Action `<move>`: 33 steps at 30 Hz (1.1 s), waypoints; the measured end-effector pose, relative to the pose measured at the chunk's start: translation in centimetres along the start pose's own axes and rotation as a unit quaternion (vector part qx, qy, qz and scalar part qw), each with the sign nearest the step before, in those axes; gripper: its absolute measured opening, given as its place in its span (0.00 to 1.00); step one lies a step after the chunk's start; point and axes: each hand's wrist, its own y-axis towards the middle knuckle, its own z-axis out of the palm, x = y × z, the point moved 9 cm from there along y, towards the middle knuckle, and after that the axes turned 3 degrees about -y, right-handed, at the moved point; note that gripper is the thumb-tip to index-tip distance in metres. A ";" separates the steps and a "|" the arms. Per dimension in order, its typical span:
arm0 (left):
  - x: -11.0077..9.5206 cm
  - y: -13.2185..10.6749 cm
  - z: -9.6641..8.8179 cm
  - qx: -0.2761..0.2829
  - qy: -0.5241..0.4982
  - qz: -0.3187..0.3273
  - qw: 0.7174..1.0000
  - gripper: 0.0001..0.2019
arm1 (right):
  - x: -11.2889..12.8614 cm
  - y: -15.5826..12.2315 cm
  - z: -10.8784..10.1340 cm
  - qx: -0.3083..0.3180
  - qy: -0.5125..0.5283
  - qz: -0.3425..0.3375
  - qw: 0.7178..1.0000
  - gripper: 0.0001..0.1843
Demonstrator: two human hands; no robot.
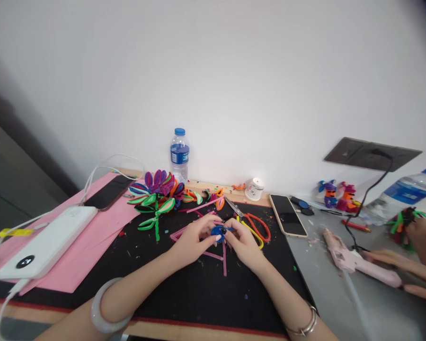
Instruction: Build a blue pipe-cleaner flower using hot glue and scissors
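Both my hands meet over the black mat (206, 293) and pinch a small blue pipe-cleaner piece (218, 231). My left hand (193, 239) closes on its left side, and my right hand (243, 241) grips it from the right. Loose pink pipe cleaners (224, 259) lie under and around my hands. A pipe-cleaner flower (158, 194) with purple petals and green leaves lies just beyond my left hand. Scissors with orange and yellow handles (257, 227) rest right behind my right hand.
A water bottle (179, 154) and a small white jar (254, 189) stand by the wall. Pink paper (92, 237) carries a white power bank (46, 241) and a dark phone (108, 192). Another phone (287, 215) lies at right. Another person's hand (394, 260) holds a pink glue gun (351, 258).
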 end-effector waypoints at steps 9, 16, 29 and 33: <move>0.9 0.3 -0.9 -0.047 -0.049 -0.007 0.998 0.12 | -0.1 0.1 -1.9 -0.075 0.034 0.000 0.997 0.10; 1.2 0.3 -1.8 -0.088 -0.057 -0.008 0.994 0.12 | 0.8 -0.1 -5.0 -0.156 -0.040 -0.027 0.987 0.18; 1.4 0.3 -2.2 -0.100 -0.062 -0.022 0.993 0.10 | 1.6 -8.0 -20.4 -0.223 -0.353 0.129 0.900 0.16; 1.7 0.3 -2.0 -0.093 -0.071 -0.022 0.993 0.10 | -1.3 -14.4 -28.9 -0.289 -0.437 0.230 0.820 0.20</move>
